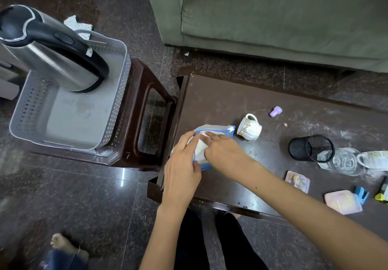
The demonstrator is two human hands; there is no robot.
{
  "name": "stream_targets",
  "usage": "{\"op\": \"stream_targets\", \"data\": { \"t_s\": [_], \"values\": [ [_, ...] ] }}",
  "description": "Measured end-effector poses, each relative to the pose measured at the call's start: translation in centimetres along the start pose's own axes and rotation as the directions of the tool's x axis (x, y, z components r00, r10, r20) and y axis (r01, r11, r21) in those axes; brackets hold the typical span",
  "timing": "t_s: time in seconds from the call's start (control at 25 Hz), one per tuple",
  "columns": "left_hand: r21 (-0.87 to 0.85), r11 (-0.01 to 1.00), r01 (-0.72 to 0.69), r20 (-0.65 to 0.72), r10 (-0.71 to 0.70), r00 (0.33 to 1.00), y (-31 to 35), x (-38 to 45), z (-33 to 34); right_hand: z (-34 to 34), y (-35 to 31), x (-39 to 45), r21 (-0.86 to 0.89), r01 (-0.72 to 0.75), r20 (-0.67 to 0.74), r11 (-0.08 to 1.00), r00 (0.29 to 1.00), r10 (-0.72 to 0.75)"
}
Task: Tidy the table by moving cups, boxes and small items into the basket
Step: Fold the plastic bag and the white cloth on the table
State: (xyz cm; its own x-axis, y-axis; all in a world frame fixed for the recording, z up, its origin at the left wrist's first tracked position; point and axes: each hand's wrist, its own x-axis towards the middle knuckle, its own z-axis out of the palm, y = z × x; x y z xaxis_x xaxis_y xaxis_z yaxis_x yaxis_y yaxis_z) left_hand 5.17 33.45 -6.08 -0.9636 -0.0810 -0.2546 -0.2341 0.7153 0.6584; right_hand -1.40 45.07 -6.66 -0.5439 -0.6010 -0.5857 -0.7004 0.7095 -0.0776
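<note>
Fingers of both hands meet on one translucent plastic pouch (212, 132) with a blue edge, lying at the left end of a dark brown table (220, 99). Left hand (181, 171) pinches the pouch's near edge; right hand (223, 152) lies across it, fingers straight and pressing down. Beside it, one white ribbed ceramic cup (249, 127) lies tipped on its side. Further right: one small lilac cap (275, 111), one round black mesh pen holder (311, 148), one clear glass mug (346, 161), two flat pinkish plastic boxes (297, 181). Left of the table, one grey perforated plastic basket (69, 122) sits on a brown stool (144, 106), holding one steel kettle (52, 49).
</note>
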Motion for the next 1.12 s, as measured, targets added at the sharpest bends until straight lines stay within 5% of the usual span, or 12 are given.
{"op": "stream_targets", "data": {
  "t_s": [0.44, 0.6, 0.84, 1.12],
  "values": [
    [-0.063, 0.997, -0.033, -0.009, 0.032, 0.999, -0.6, 0.6, -0.3, 0.2, -0.5, 2.8, -0.087, -0.008, 0.03, 0.996, 1.0, 0.011],
    [-0.091, 0.996, -0.012, -0.053, 0.007, 0.999, -1.5, 0.8, -0.6, 0.8, -0.3, 2.1, 0.004, 0.043, -0.138, 0.999, 0.989, -0.043],
    [-0.134, 0.991, 0.008, -0.062, -0.017, 0.998, -2.3, 1.3, -0.5, 2.4, 1.8, -1.3, 0.227, 0.194, -0.524, 0.954, 0.85, -0.048],
    [-0.227, 0.973, 0.033, -0.072, -0.051, 0.996, -2.0, 1.3, 0.0, 2.5, 2.3, -3.3, 0.522, 0.214, -0.677, 0.826, 0.693, 0.249]
  ]
}}
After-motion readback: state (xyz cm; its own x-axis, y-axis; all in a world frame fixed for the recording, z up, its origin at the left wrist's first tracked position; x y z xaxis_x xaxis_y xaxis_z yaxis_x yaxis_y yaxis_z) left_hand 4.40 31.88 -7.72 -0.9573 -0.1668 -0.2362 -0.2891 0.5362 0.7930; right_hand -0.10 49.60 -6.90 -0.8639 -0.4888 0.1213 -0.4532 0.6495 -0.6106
